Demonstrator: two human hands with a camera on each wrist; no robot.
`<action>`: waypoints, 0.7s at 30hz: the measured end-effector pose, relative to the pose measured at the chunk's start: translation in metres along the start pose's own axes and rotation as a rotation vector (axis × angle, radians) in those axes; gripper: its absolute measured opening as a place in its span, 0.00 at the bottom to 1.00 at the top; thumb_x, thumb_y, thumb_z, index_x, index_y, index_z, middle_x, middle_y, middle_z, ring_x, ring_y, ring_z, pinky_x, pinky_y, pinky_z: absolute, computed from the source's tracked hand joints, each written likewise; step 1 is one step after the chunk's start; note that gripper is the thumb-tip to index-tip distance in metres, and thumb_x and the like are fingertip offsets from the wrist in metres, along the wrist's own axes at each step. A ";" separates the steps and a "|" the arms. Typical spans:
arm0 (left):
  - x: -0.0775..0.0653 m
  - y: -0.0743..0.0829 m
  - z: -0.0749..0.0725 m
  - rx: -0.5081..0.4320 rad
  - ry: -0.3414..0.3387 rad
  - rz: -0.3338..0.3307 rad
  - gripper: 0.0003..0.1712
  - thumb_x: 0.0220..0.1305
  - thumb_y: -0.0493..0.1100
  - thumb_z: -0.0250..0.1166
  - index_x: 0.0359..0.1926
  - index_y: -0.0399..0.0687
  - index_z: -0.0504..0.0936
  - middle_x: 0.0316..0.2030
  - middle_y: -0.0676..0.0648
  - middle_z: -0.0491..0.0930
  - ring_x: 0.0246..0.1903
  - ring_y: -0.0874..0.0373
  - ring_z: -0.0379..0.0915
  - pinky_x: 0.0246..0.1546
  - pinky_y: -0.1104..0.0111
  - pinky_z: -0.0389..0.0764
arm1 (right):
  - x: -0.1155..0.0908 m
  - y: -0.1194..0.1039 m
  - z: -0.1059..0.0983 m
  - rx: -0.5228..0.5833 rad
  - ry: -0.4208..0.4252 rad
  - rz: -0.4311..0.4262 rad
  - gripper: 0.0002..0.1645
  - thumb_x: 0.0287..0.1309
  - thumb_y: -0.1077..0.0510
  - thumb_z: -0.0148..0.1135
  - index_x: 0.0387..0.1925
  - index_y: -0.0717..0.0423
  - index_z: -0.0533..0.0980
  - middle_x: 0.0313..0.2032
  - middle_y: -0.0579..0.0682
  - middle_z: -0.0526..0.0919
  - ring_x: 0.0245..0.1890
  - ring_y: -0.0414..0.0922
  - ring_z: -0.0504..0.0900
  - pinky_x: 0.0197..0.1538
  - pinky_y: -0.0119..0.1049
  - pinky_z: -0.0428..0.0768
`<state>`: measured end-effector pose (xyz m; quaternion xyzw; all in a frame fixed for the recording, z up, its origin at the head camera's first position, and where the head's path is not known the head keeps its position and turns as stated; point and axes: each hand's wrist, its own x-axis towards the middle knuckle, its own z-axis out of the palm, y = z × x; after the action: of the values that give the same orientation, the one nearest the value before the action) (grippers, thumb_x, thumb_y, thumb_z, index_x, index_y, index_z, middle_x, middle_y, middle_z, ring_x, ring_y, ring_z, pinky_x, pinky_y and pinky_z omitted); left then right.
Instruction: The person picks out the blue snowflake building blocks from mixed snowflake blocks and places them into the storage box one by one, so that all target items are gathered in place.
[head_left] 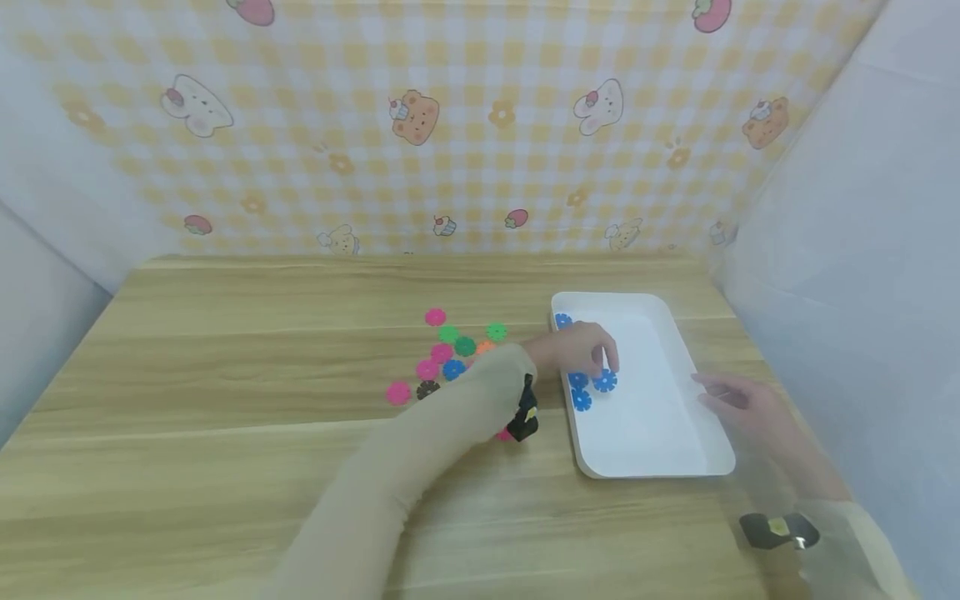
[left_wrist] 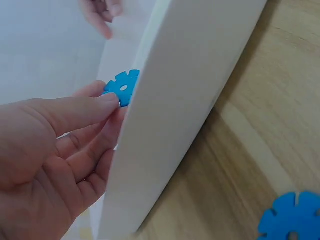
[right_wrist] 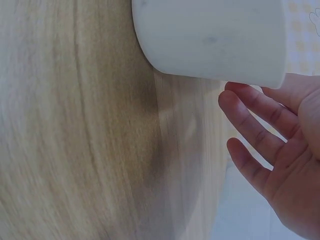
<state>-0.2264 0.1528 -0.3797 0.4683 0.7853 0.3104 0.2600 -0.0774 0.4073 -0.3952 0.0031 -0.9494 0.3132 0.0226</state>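
Head view shows a wooden table (head_left: 225,350) before checked cloth (head_left: 480,167), left grip (head_left: 579,348) pinching 1 blue disc (head_left: 605,383), right grip (head_left: 759,414) relaxed.

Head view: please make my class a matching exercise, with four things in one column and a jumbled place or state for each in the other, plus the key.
Things:
1. Left hand
2. Right hand
3. Dark round notched disc
4. White rectangular tray

Places or states:
A. Has flat blue discs lying inside
B. At the right-hand rim of the tray
C. On the wood-grain tabletop, left of the tray
D. Pinches a blue notched disc

Pairs: 1-D, 2-B, 3-C, 4-A
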 end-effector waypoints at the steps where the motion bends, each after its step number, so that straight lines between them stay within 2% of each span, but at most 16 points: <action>1: 0.002 0.000 0.003 0.003 -0.005 -0.007 0.09 0.57 0.32 0.62 0.37 0.47 0.82 0.34 0.52 0.77 0.32 0.62 0.72 0.30 0.77 0.74 | 0.000 0.000 0.000 0.001 -0.002 -0.001 0.20 0.60 0.58 0.57 0.52 0.65 0.73 0.44 0.65 0.78 0.33 0.23 0.72 0.35 0.24 0.75; 6: 0.006 0.003 0.013 0.011 -0.028 -0.048 0.10 0.55 0.29 0.62 0.36 0.45 0.82 0.31 0.50 0.76 0.29 0.62 0.71 0.28 0.78 0.72 | 0.001 0.000 0.000 -0.003 -0.010 0.011 0.21 0.60 0.58 0.57 0.52 0.65 0.73 0.43 0.64 0.79 0.33 0.24 0.73 0.35 0.25 0.75; 11: 0.006 0.011 0.017 0.004 -0.026 -0.148 0.11 0.55 0.27 0.60 0.35 0.46 0.81 0.29 0.51 0.73 0.26 0.61 0.69 0.26 0.76 0.72 | 0.001 0.001 0.000 -0.019 -0.005 0.009 0.20 0.60 0.58 0.57 0.52 0.64 0.73 0.42 0.64 0.79 0.32 0.24 0.73 0.35 0.25 0.75; 16: 0.006 0.016 0.021 0.050 -0.017 -0.217 0.12 0.56 0.29 0.60 0.33 0.50 0.81 0.35 0.54 0.72 0.27 0.62 0.69 0.26 0.76 0.72 | 0.002 0.000 0.000 -0.034 -0.004 0.006 0.20 0.60 0.58 0.57 0.52 0.64 0.73 0.43 0.64 0.79 0.32 0.23 0.72 0.35 0.26 0.75; 21: 0.008 0.017 0.025 0.097 -0.044 -0.238 0.12 0.57 0.30 0.60 0.33 0.53 0.82 0.42 0.55 0.72 0.30 0.63 0.69 0.25 0.76 0.72 | 0.002 0.000 0.000 -0.030 -0.011 0.023 0.20 0.60 0.57 0.57 0.52 0.64 0.73 0.44 0.64 0.79 0.33 0.26 0.73 0.35 0.26 0.75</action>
<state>-0.2028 0.1724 -0.3847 0.3905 0.8435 0.2285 0.2894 -0.0797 0.4076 -0.3955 -0.0068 -0.9541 0.2990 0.0139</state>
